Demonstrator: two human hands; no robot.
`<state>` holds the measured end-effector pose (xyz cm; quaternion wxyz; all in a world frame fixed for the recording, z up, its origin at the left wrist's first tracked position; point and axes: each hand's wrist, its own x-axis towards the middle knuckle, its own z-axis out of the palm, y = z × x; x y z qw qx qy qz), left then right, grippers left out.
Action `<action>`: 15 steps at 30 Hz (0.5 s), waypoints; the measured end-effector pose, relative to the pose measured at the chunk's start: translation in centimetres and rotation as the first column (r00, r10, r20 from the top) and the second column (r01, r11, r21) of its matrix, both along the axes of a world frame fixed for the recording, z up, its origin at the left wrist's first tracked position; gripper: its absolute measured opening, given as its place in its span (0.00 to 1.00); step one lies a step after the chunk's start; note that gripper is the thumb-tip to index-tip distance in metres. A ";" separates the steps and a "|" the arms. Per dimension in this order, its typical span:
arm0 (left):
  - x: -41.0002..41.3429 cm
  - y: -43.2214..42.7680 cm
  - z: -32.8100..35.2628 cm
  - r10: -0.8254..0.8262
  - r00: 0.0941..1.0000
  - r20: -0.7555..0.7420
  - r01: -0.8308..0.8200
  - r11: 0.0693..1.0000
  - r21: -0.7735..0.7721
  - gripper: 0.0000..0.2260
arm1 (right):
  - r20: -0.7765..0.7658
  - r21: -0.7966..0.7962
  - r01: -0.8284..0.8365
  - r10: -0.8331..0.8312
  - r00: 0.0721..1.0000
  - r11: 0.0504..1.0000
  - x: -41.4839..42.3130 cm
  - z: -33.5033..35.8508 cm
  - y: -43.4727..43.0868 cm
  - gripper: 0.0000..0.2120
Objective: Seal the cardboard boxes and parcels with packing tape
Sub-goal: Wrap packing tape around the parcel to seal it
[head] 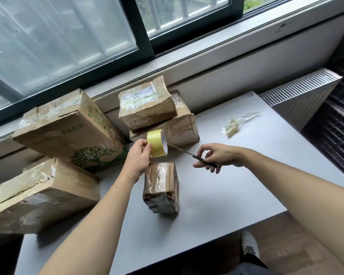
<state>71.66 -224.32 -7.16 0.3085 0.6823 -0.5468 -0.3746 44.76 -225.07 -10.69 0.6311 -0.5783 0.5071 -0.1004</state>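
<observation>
Head view looked down on a grey desk [226, 195] set against a window sill. The left hand [139, 155] was raised above the desk with its grip clamped on a roll of yellowish packing tape [157, 144], thumb and fingers pinching the roll's outer band, the roll's open core facing right. The right hand [216, 155] had its grip curled round the dark handles of a pair of scissors [195, 155]. The blades showed as one thin line, pointing left with the tip just at the roll's right edge. Whether a strip of tape ran from the roll could not be told.

Just below the roll, a small cardboard parcel [161, 187] stood on the desk, already wrapped in glossy clear tape, near the left wrist but apart from both hands. At the back, beside the sill, a labelled parcel [147, 104] lay stacked on a creased box [177, 126]. To the left, a large box printed with a green tree [68, 135] sat tilted, propped over a flat taped box [38, 195] at the desk's near left corner.

A crumpled scrap of used clear tape [232, 126] lay on the desk's far right part, well apart from the parcels. A white radiator [298, 96] stood beyond the desk's right end, and a shoe [250, 247] showed on the wooden floor below the desk's near edge.
</observation>
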 end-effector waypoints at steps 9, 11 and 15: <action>1.0 0.5 1.0 -0.001 0.998 -0.063 -0.001 0.999 -0.044 0.05 | -0.167 -0.049 -0.188 0.177 0.970 0.981 0.8 2.1 -1.5 0.25; 1.2 0.6 1.0 -0.022 0.998 -0.065 0.019 0.998 -0.055 0.05 | -0.202 -0.070 -0.204 0.186 0.962 0.977 1.3 2.2 -1.5 0.25; 1.1 0.6 1.1 -0.059 0.998 0.000 0.058 0.994 -0.092 0.05 | -0.215 -0.101 -0.202 0.177 0.960 0.974 2.5 1.9 -0.6 0.24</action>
